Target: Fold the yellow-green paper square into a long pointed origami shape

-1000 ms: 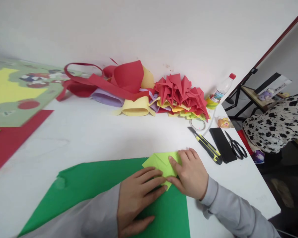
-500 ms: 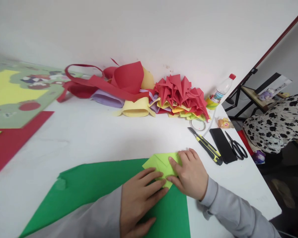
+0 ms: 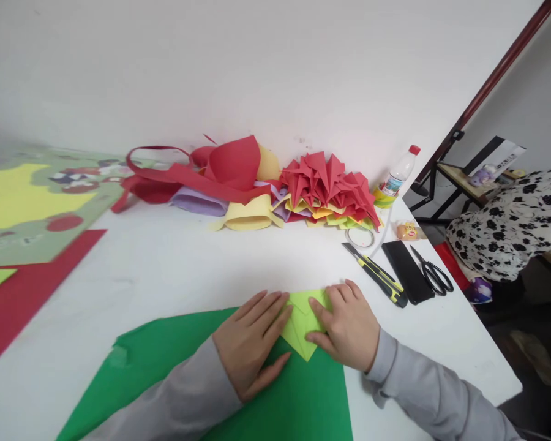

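A small folded light-green paper lies on a large dark-green sheet at the near edge of the white table. My left hand lies flat on the paper's left side, fingers stretched out and close together. On its right side rests my right hand, fingers flat and pressing down. Only the paper's middle and lower tip show between the two hands.
Against the wall lies a heap of red, yellow and purple paper and folded red paper pieces. A bottle, tape roll, utility knife, black case and scissors sit at right. Red sheet at left.
My left hand has moved up and now lies flat over the left part of the light-green paper, which looks narrower, its left corner covered. The right hand has stayed in place.
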### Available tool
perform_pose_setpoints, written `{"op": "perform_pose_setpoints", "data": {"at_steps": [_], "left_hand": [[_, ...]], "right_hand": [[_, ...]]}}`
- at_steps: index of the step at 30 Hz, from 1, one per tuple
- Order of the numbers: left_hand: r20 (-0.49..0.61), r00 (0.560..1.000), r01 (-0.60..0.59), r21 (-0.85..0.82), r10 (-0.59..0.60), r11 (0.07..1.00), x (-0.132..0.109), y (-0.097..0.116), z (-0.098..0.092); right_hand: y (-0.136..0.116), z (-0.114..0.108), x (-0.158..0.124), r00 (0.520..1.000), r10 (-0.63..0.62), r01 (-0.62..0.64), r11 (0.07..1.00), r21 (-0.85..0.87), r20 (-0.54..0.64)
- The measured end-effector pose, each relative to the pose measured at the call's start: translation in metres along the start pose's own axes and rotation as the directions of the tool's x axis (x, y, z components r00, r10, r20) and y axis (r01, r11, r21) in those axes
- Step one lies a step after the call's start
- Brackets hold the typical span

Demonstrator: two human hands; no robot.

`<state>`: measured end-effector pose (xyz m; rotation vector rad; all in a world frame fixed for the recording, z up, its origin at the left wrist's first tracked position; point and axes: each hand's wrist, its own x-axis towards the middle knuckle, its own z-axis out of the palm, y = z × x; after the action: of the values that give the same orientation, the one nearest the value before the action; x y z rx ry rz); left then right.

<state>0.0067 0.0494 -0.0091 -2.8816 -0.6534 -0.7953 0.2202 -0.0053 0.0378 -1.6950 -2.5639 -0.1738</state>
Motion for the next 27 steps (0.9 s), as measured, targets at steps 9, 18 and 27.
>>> {"op": "perform_pose_setpoints", "data": {"at_steps": [9,18,27], "left_hand": [[0.002,1.0,-0.007,-0.006,0.007,1.0,0.0028,-0.0002,0.0023],[0.006,1.0,-0.031,0.058,0.03,0.998,0.0056,-0.0013,0.0054],[0.011,1.0,-0.026,0.074,0.026,0.997,0.006,0.0067,0.006]], "right_hand": [[0.0004,-0.0013,0.0019,0.999,-0.024,0.024,1.0,0.005,-0.026],[0.0002,0.0054,0.0049,0.995,-0.05,0.047,0.998,-0.047,-0.083],[-0.0021,0.007,0.0065,0.994,-0.038,0.033,0.998,-0.048,-0.101]]}}
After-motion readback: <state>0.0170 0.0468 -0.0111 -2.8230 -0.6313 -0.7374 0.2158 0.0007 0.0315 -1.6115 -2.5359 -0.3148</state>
